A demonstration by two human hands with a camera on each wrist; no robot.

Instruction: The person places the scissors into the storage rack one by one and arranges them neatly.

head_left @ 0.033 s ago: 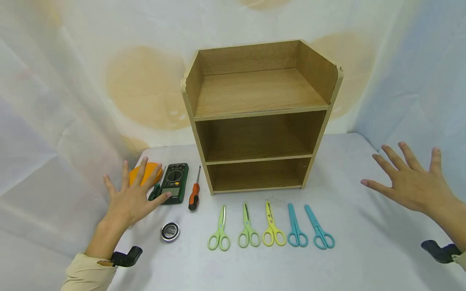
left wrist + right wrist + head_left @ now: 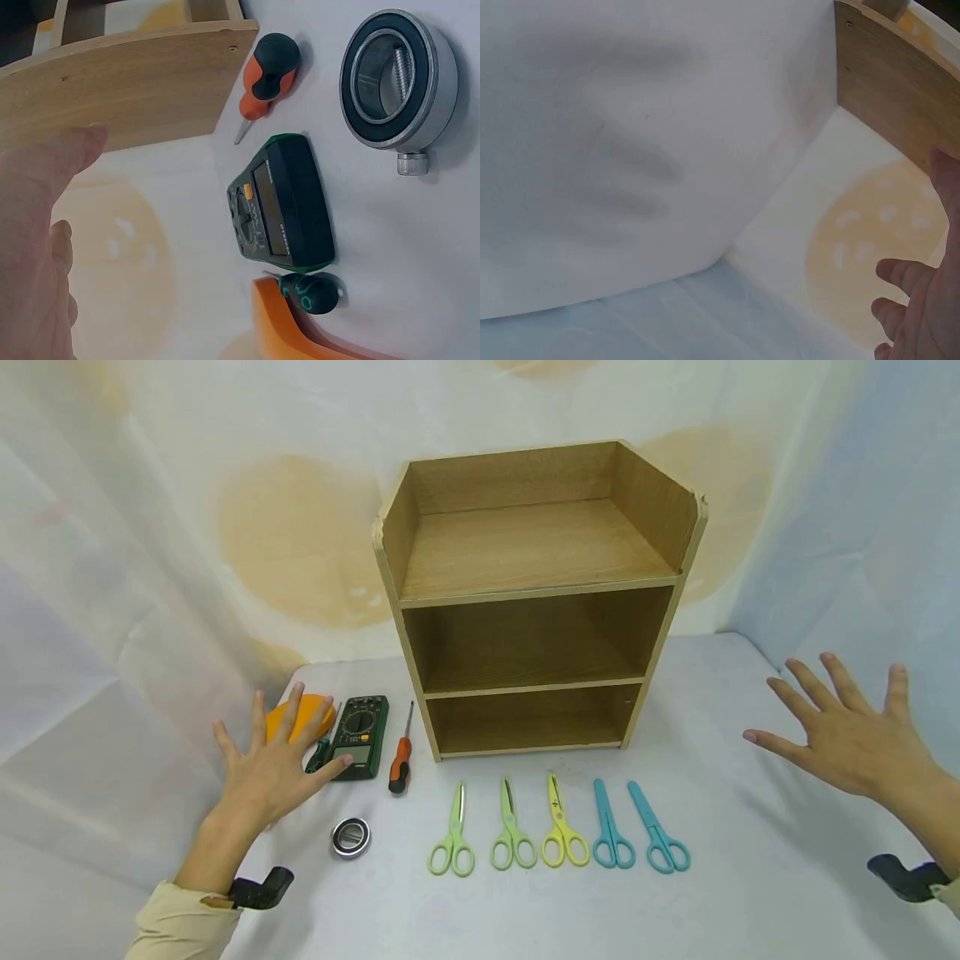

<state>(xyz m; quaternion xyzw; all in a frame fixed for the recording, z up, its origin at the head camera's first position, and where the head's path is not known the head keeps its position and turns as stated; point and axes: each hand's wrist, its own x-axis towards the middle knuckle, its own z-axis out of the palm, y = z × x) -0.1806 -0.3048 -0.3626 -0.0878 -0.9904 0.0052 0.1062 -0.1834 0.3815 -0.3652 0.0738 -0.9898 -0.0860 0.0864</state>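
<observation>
My left hand (image 2: pixel 266 781) is held over the left side of the table with fingers straight and spread, holding nothing. Nearest it are a green-edged multimeter (image 2: pixel 361 722), a dark green screwdriver (image 2: pixel 309 292) and an orange curved object (image 2: pixel 277 322), partly hidden by the fingers. My right hand (image 2: pixel 862 739), also spread and holding nothing, is over the right side. Between the hands lie several scissors in a row: two light green (image 2: pixel 455 833), one yellow (image 2: pixel 557 818) and two blue (image 2: pixel 606 818), points away from me.
A wooden shelf unit (image 2: pixel 540 592) with bare shelves stands at the back middle. An orange-and-black screwdriver (image 2: pixel 400 764) lies left of it. Closer to me is a bearing-like metal ring (image 2: pixel 350 837), with a threaded bolt inside and a knurled knob beside it. Patterned cloth (image 2: pixel 300 527) hangs behind.
</observation>
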